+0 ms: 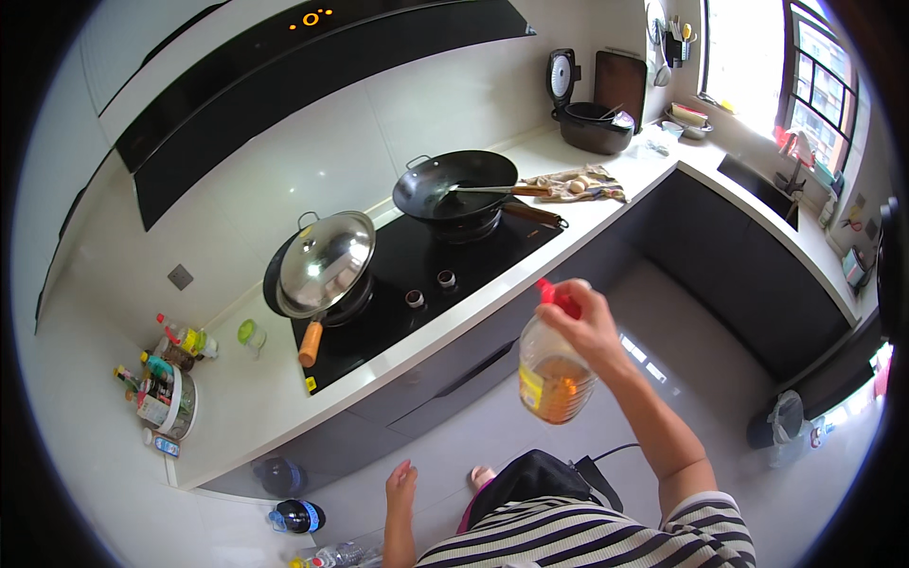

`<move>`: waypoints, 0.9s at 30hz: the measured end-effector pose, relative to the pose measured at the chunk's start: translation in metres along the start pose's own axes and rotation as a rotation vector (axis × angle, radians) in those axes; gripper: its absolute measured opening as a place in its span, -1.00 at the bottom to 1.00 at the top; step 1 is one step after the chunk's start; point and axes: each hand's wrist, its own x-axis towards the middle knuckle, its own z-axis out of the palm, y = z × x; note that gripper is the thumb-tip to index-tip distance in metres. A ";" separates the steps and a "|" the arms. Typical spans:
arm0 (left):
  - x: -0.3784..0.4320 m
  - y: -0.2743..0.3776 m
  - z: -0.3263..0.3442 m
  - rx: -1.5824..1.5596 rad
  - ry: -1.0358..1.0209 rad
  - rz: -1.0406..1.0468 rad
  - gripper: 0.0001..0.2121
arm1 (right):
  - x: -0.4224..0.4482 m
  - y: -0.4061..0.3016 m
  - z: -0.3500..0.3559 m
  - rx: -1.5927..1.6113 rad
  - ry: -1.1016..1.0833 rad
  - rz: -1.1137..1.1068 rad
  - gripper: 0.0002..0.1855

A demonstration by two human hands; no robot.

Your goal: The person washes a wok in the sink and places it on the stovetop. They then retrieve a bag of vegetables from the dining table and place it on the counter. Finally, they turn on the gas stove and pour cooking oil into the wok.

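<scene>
My right hand (584, 321) grips the red handle at the top of a large clear plastic bottle (557, 383). Amber liquid that looks like cooking oil fills its lower part. The bottle hangs in front of the counter edge, above the floor. Low in the view, my left hand (402, 481) hangs beside my body with its fingers partly curled, and I see nothing in it. On the hob's right burner sits an uncovered wok (454, 181) with a wooden-handled spatula (508, 190) resting in it. A domed metal lid (328, 263) covers the left wok (278, 280).
A black hob (398, 263) is set in the white counter (248, 405). Seasoning bottles (167, 383) stand at the left end. Eggs (579, 186) lie on a cloth (550, 186) near an open rice cooker (593, 131). A dark-filled bottle (298, 516) is on the floor.
</scene>
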 end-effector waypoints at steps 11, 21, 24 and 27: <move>0.112 0.108 0.177 0.043 -0.372 0.179 -0.57 | 0.106 -0.006 -0.125 0.121 0.264 -0.256 -0.79; 0.174 0.211 0.292 0.006 -0.530 0.243 -0.55 | 0.223 -0.008 -0.185 0.188 0.398 -0.286 -0.65; 0.175 0.224 0.307 0.020 -0.484 0.278 -0.58 | 0.256 -0.002 -0.193 0.200 0.316 -0.311 -0.63; 0.173 0.228 0.322 0.025 -0.404 0.261 -0.60 | 0.285 0.006 -0.200 0.230 0.227 -0.310 -0.66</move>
